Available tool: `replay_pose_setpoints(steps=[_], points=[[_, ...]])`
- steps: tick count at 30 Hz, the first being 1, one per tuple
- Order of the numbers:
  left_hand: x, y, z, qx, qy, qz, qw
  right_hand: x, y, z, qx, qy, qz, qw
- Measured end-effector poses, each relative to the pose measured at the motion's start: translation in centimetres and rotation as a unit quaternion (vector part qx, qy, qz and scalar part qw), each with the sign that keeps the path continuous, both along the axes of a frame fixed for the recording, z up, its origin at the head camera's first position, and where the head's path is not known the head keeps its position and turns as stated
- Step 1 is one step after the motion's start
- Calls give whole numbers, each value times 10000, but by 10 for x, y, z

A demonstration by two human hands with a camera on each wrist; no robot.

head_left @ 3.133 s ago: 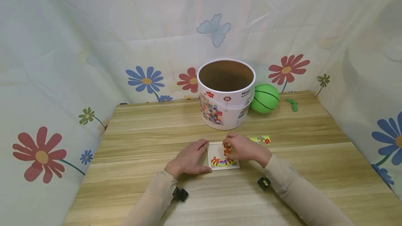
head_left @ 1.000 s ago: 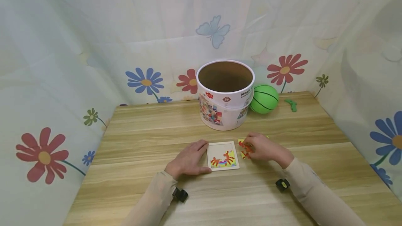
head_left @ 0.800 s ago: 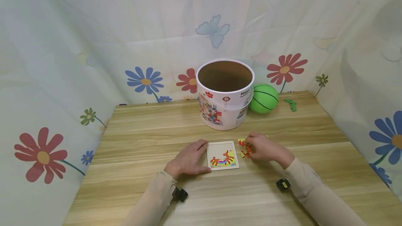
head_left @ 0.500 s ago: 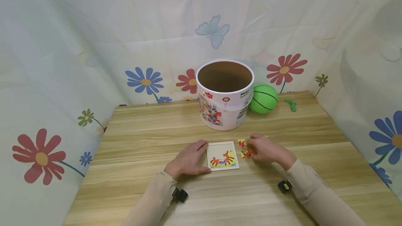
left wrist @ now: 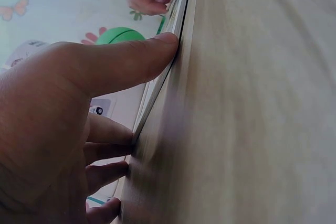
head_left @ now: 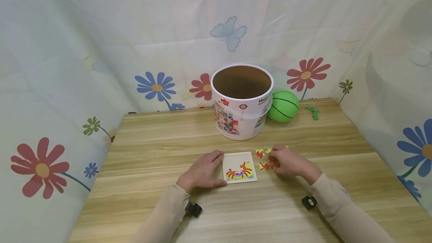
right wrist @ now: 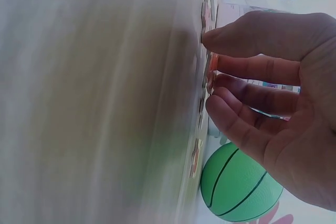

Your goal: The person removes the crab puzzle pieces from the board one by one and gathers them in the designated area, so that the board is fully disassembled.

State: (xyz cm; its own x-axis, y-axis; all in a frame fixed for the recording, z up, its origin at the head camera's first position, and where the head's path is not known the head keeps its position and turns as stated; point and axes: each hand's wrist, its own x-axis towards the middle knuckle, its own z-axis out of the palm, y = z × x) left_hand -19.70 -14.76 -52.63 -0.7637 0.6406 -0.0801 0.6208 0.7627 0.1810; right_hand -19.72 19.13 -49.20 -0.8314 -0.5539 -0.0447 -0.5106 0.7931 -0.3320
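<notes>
My left hand [head_left: 203, 171] holds a small square wooden puzzle tray [head_left: 235, 158] by its left side. The thumb is at the near corner and the fingers are along the left edge. Along the tray's near side lie pieces with an orange animal picture and a rainbow [head_left: 239, 175]; the far part shows bare wood. Just right of the tray, my right hand [head_left: 291, 163] pinches a puzzle piece [right wrist: 212, 66] low over the table, its fingertips hiding part of it. Several loose yellow and red puzzle pieces [head_left: 259, 153] lie around those fingers.
Behind the tray stands a large white bucket [head_left: 233, 123] with printed pictures. A green ball [head_left: 284, 107] sits against its right side. A small green toy [head_left: 314, 113] lies farther right on the wooden table [head_left: 162, 138]. A flowered curtain surrounds the table.
My right hand has moved from over the tray to the loose pieces at its right, and lately slid slightly right. Orange pieces from the tray now lie there. The left hand has stayed put.
</notes>
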Motion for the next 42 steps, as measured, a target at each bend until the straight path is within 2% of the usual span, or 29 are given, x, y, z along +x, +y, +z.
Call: replay_pose_setpoints(steps=[7, 35, 42], points=[[-1, 0, 0, -18, 23, 0, 10000, 0, 5, -2, -65, 128, 71, 9999], [-2, 0, 0, 33, -2, -7, 10000, 0, 7, -1, 84, -43, 77, 9999], [-2, 0, 0, 5, -16, -2, 10000, 0, 7, 1, 28, 27, 246, 9997]])
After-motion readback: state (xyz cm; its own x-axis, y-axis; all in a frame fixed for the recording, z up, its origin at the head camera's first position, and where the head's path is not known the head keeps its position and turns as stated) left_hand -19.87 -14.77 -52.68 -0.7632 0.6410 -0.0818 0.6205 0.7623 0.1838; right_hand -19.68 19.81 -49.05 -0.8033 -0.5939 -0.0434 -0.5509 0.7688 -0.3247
